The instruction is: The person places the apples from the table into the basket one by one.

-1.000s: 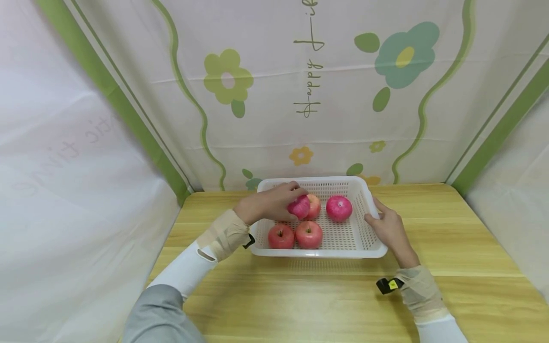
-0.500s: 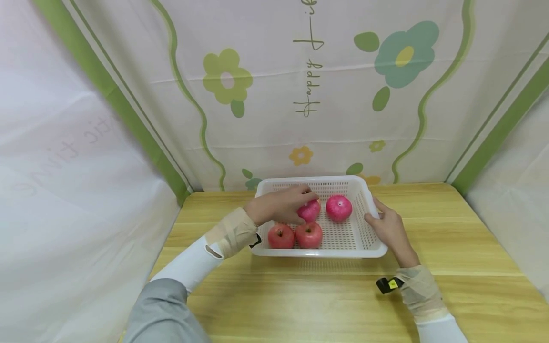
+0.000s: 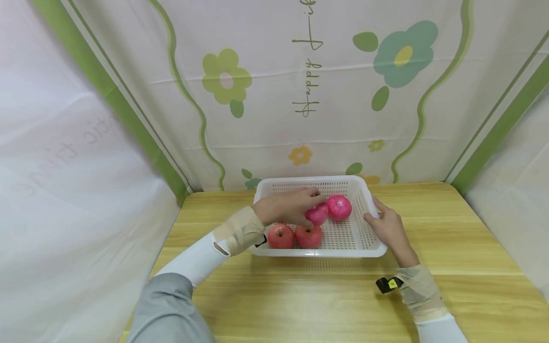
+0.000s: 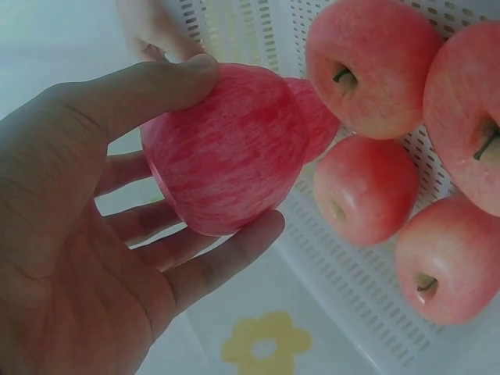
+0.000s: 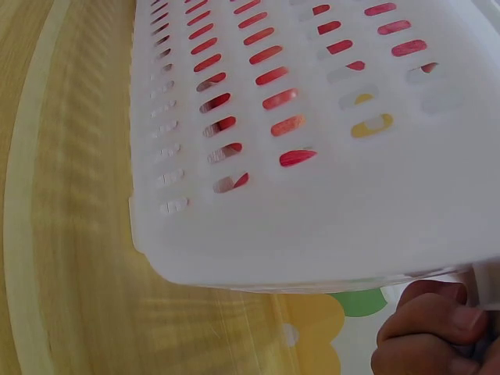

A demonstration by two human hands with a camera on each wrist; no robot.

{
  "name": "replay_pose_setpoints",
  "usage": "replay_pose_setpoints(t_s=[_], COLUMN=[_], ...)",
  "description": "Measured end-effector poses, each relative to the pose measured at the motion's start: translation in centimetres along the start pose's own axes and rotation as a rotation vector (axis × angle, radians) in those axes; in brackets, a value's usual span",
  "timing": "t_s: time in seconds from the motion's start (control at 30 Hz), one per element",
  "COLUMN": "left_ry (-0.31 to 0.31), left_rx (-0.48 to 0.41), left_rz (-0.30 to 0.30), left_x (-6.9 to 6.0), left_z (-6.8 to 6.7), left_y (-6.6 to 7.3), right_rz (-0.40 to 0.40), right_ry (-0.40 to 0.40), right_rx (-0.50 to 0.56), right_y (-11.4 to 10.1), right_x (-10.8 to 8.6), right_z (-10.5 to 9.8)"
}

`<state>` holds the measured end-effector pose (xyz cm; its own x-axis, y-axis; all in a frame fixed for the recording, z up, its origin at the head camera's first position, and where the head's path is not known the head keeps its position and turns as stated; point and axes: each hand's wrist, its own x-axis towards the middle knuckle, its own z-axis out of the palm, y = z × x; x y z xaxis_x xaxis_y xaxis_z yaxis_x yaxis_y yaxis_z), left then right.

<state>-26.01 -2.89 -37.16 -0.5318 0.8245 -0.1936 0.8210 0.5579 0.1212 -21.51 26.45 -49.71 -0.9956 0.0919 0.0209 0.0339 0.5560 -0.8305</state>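
Observation:
My left hand [image 3: 289, 206] holds a pink-red streaked apple [image 4: 226, 148] between thumb and fingers, over the white perforated plastic basket [image 3: 315, 253]. Directly beyond that held apple sits a bright pink apple [image 3: 339, 208]. Two red apples with stems, the left one [image 3: 280, 237] and the one beside it [image 3: 310, 239], lie along the basket's near side. More apples, such as a smaller one [image 4: 366, 191], show in the left wrist view but are hidden under my left hand in the head view. My right hand [image 3: 390, 231] grips the basket's right rim; its curled fingers [image 5: 426, 328] appear in the right wrist view.
The basket stands on a light wood table [image 3: 326, 295], near its back edge. A white cloth backdrop [image 3: 266, 95] with printed flowers rises behind, and cloth walls flank both sides. Each wrist carries a strapped camera, such as the black one [image 3: 388, 285] on the right.
My left hand has moved rightward across the basket with the held apple, which has come up beside the bright pink apple. My right hand has stayed on the rim.

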Motion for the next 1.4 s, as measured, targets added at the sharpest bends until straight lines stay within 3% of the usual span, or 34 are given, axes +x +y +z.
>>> replay_pose_setpoints(t_s=[0.67,0.93,1.1,1.4], left_ry=[-0.039,-0.035,-0.056,-0.073], left_rx=[0.000,0.088,0.061,0.063], left_rz=[0.029,0.071,0.059,0.102], left_x=[2.3,3.4,3.9,4.6], left_z=[0.3,0.7,1.1,1.7], left_y=[1.0,1.2,1.5,1.8], right_rz=[0.005,0.000,0.010,0.011], right_ry=[-0.007,-0.005,-0.014,-0.019], right_rx=[0.016,0.020,0.020,0.008], right_y=[-0.2,-0.2,-0.2,-0.2], right_x=[0.0,0.0,0.1,0.0], right_z=[-0.1,0.0,0.0,0.0])
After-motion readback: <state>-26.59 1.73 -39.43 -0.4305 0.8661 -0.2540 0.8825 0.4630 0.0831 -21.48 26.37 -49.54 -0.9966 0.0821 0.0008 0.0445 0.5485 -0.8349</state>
